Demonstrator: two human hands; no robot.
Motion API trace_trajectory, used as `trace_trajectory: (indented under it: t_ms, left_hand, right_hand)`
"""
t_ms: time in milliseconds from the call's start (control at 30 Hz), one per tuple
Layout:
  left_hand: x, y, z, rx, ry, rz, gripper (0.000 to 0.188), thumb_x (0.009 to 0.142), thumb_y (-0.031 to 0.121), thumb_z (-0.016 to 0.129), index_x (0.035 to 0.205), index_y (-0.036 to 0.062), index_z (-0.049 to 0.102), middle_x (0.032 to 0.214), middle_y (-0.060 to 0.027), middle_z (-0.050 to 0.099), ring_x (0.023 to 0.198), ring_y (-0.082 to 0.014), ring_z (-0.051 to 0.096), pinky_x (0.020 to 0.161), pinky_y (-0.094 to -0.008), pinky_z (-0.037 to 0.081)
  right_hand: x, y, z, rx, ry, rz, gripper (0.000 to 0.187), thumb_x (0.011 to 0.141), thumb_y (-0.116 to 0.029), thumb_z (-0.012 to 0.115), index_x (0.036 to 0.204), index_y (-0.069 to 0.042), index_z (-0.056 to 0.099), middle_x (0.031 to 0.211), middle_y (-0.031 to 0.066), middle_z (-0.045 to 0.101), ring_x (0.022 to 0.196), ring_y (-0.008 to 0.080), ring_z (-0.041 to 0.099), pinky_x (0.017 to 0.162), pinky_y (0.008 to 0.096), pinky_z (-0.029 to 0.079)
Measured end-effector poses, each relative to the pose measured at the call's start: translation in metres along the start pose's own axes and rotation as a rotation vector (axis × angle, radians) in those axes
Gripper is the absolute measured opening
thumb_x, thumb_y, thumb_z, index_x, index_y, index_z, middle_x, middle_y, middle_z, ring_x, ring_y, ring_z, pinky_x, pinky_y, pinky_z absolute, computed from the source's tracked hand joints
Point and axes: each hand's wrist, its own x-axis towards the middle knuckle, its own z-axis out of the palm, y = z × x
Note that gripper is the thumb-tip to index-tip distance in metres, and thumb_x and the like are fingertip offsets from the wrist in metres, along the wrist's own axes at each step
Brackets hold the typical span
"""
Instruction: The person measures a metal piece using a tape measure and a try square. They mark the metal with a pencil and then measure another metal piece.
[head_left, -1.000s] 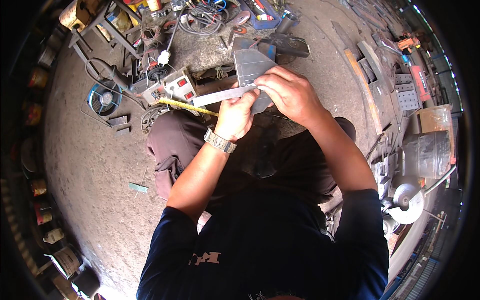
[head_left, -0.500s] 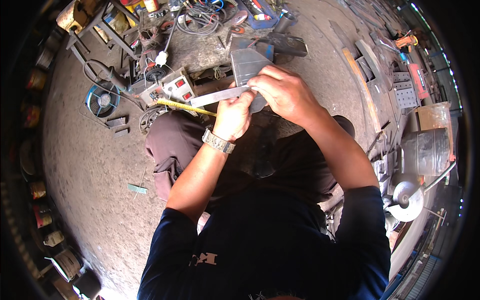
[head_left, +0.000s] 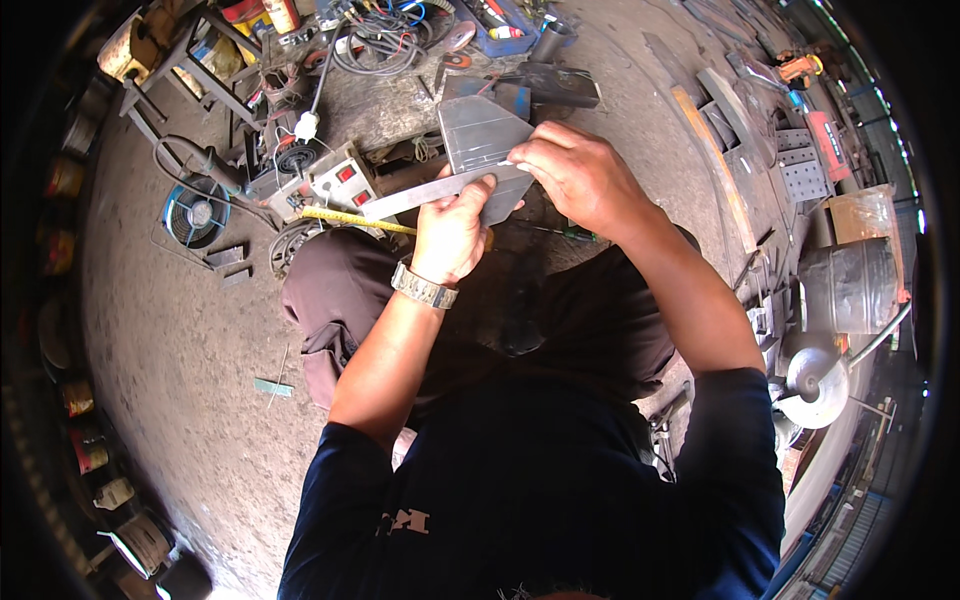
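My left hand [head_left: 449, 232], with a metal watch on its wrist, clamps a flat metal strip [head_left: 412, 194] across a grey metal plate [head_left: 482, 130]. Its thumb presses on the strip and its fingers go under the plate. Thin pale lines run over the plate's face. The fingers of my right hand [head_left: 578, 176] are pinched together at the strip's right end, touching the plate. Something small and pale shows at those fingertips, too small to name. A yellow tape measure blade [head_left: 358, 218] stretches out beside my left hand, below the strip.
Beyond the plate stands a worn bench [head_left: 395, 110] with coiled cables [head_left: 385, 50] and a blue tray [head_left: 500, 42] of tools. A grey box with red switches [head_left: 345, 180] and a blue round fan [head_left: 197, 212] lie left. Metal offcuts, a perforated plate [head_left: 802, 165] and a drum [head_left: 850, 285] are right.
The plate, the strip and my left hand have shifted slightly left in view. My right hand has moved a little away from my left, along the strip, uncovering more of the plate.
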Motion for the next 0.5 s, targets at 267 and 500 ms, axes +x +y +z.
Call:
trace_trajectory:
  t_ms: [267,500]
  left_hand:
    - [-0.0005,0.0018,0.0000,-0.013,0.009,0.000,0.032,0.104,-0.001,0.055,0.136,0.0000,0.057,0.127,-0.0149,0.068,0.115,-0.0272,0.071,0.092,-0.0452,0.065]
    - [-0.0006,0.0017,-0.0026,-0.022,0.012,0.004,0.033,0.104,-0.002,0.055,0.137,0.0002,0.057,0.127,-0.0148,0.068,0.114,-0.0274,0.071,0.092,-0.0454,0.065]
  right_hand:
    - [-0.0014,0.0037,-0.0044,-0.021,0.002,0.009,0.016,0.088,-0.003,0.071,0.104,-0.006,0.073,0.099,0.0105,0.069,0.094,0.0326,0.071,0.078,0.0431,0.059]
    - [-0.0015,0.0060,-0.0079,-0.020,0.002,0.034,0.015,0.089,-0.003,0.071,0.104,-0.006,0.073,0.097,0.0111,0.068,0.093,0.0328,0.070,0.078,0.0436,0.058]
